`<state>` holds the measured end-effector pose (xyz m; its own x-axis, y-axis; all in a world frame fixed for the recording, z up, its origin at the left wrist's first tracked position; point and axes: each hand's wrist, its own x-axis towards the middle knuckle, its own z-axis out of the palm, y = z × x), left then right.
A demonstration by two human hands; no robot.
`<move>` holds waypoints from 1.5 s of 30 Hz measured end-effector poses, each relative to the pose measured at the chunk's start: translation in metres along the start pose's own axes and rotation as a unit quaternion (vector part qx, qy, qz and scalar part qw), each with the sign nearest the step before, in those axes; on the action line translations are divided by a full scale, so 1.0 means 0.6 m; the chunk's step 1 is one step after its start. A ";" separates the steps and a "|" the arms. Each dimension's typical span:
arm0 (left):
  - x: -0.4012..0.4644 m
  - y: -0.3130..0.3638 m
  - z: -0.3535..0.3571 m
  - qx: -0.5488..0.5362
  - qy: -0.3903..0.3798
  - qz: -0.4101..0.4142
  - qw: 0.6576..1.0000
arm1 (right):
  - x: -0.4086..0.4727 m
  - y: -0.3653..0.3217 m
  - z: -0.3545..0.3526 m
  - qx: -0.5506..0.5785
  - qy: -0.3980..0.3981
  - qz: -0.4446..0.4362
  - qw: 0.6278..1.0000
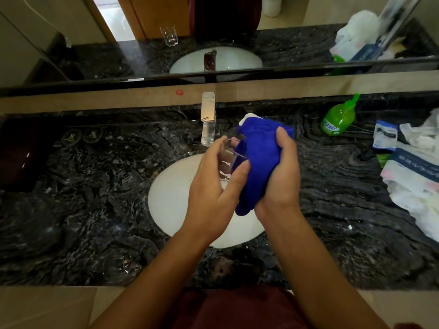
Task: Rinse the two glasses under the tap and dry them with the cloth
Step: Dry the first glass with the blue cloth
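Blue cloth (259, 162), green bottle (338, 119), white sink (171, 198), black veined counter (83, 198)

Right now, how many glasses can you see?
2: one glass held over the sink by the left hand, cloth inside; another appears only as a mirror reflection, hidden on the counter itself.

- Both bare forearms reach forward and meet above the white basin (171, 186).
- The left hand (213, 184) sits over the basin's middle, fingers curled round a clear glass (229, 157), thumb laid along its near side.
- The right hand (281, 172), just right of the left, grips a blue cloth (259, 148), with 1 thumb pressed over its top fold.
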<state>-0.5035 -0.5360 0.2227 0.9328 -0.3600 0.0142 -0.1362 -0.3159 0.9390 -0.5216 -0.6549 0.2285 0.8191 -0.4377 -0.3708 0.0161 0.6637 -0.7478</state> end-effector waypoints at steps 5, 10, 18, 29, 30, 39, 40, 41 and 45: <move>0.000 0.076 0.018 -0.236 0.080 -0.091 0.964 | -0.018 0.003 0.017 -0.105 -0.031 -0.095 0.989; 0.025 0.044 -0.023 -0.446 0.017 -0.206 0.871 | -0.020 0.009 0.016 -0.266 -0.148 -0.252 0.919; 0.047 0.026 -0.030 -0.460 0.102 -0.180 0.863 | -0.057 0.052 0.002 -0.374 -0.191 -0.252 0.872; 0.026 0.025 -0.029 -0.471 0.001 -0.168 0.866 | -0.041 0.016 0.019 -0.314 -0.154 -0.329 0.877; 0.022 0.024 -0.030 -0.480 -0.003 -0.165 0.861 | -0.038 0.009 0.024 -0.299 -0.164 -0.318 0.885; 0.027 0.038 -0.034 -0.358 0.072 -0.061 0.929 | -0.033 -0.002 0.052 -0.161 -0.099 -0.040 0.981; 0.031 0.036 -0.035 -0.326 0.097 -0.024 0.940 | -0.034 0.005 0.049 -0.145 -0.109 -0.022 0.983; 0.033 0.031 -0.036 -0.298 0.115 0.012 0.948 | -0.036 0.011 0.045 -0.130 -0.126 -0.008 0.983; 0.035 0.010 -0.042 -0.199 0.226 0.040 0.953 | -0.042 0.031 0.034 -0.089 -0.136 -0.020 0.986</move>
<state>-0.4764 -0.5232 0.2373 0.9855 0.0740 0.1527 -0.1590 0.0872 0.9834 -0.5305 -0.6194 0.2352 0.9441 -0.2657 -0.1949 -0.0290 0.5222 -0.8524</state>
